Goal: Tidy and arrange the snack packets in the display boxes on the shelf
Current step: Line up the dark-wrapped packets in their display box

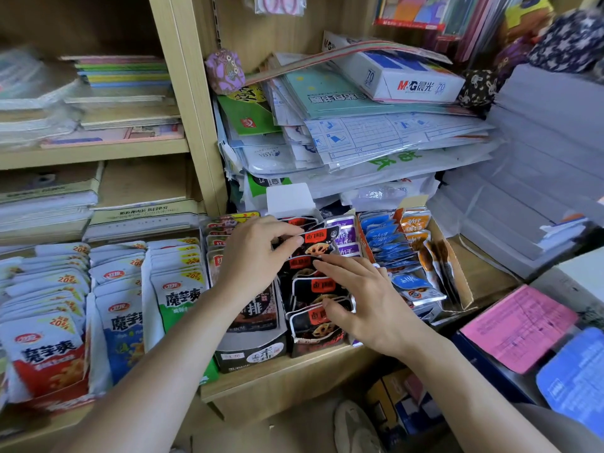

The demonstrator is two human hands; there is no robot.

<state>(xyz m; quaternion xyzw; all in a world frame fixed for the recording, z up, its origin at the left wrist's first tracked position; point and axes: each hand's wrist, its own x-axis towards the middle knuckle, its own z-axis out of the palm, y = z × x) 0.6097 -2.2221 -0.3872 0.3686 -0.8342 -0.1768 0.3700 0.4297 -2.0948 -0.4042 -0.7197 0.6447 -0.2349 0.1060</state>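
Observation:
A narrow display box [313, 348] on the wooden shelf holds a row of black snack packets with red labels [322, 286]. My left hand [251, 256] pinches the top edge of one black packet [322, 243] near the back of that row. My right hand [356, 299] rests on the packets further forward, fingers spread and thumb against a front packet. To the left stands a black box of dark packets [258, 308]. To the right are purple packets [346, 235] and a cardboard box of blue and orange packets [405, 256].
White packets in red, blue and green fill boxes at the left [121, 308]. Stacks of plastic-wrapped stationery [359, 135] and grey paper [539, 158] rise behind. A pink sheet [519, 325] and blue packs [575, 380] lie at the right. Boxes sit on the floor below.

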